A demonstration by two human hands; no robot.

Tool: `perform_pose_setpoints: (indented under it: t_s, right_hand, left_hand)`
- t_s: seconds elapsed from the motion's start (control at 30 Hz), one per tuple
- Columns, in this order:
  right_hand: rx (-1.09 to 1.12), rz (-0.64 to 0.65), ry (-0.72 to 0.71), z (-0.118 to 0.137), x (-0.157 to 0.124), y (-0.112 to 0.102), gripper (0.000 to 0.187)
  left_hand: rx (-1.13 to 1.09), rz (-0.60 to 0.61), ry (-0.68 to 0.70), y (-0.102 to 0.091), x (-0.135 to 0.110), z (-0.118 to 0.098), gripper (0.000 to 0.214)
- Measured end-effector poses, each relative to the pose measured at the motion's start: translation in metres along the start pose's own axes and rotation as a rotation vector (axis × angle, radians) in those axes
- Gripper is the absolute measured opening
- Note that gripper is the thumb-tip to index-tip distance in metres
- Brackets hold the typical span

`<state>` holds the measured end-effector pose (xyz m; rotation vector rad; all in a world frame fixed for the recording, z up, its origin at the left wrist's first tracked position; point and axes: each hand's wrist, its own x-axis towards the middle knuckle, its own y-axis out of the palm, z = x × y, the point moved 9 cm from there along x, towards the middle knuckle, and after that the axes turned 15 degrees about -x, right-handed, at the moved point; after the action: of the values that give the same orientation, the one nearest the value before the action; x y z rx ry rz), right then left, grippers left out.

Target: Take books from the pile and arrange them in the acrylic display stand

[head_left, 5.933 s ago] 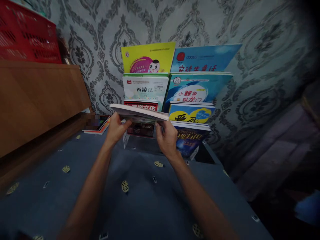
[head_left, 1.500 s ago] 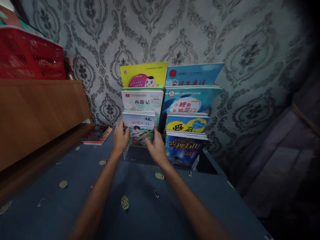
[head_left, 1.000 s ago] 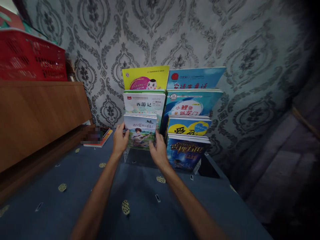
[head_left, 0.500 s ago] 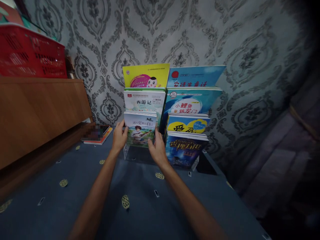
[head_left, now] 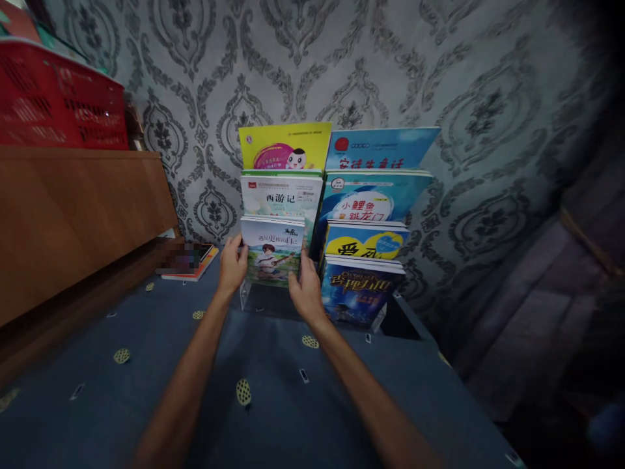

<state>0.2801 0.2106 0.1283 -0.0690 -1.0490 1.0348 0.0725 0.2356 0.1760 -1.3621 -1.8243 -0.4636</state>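
A tiered clear book rack (head_left: 247, 298) stands against the patterned wall on a blue cloth. In its left column, third tier down, stands a book with a green cover showing a child (head_left: 273, 251). My left hand (head_left: 232, 267) grips that book's left edge and my right hand (head_left: 303, 290) grips its right edge. Above it sit a white book (head_left: 282, 195) and a yellow book (head_left: 283, 144). The right column holds several blue books, with a dark blue one (head_left: 359, 290) lowest, beside my right hand.
A wooden cabinet (head_left: 73, 215) runs along the left with a red crate (head_left: 53, 98) on top. A flat stack of books (head_left: 193, 260) lies at its foot. The blue cloth (head_left: 273, 404) drops off at the right into a dark gap.
Nearly six seconds ago I held the book flat above the rack; now it stands upright in the left column. Over the last second my hands have stayed on its edges.
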Motion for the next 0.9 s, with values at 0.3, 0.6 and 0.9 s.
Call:
perform_pose_setpoints:
  t_s: [0.3,0.6,0.9]
  right_hand:
    - [-0.037,-0.05,-0.002,0.003,-0.013,-0.001,0.069]
    - [-0.071,-0.014,-0.12,0.035,-0.063,0.002,0.065]
    - [-0.111,0.425,-0.338,0.031,-0.156,0.053,0.05]
  left_hand:
    - [-0.055,0.025,0.002,-0.003,0.002,0.009,0.041]
    - [0.126,0.0,-0.24,-0.028,-0.015,0.084,0.043]
    - [0.659,0.046,-0.513,-0.1,-0.035,0.167,0.049]
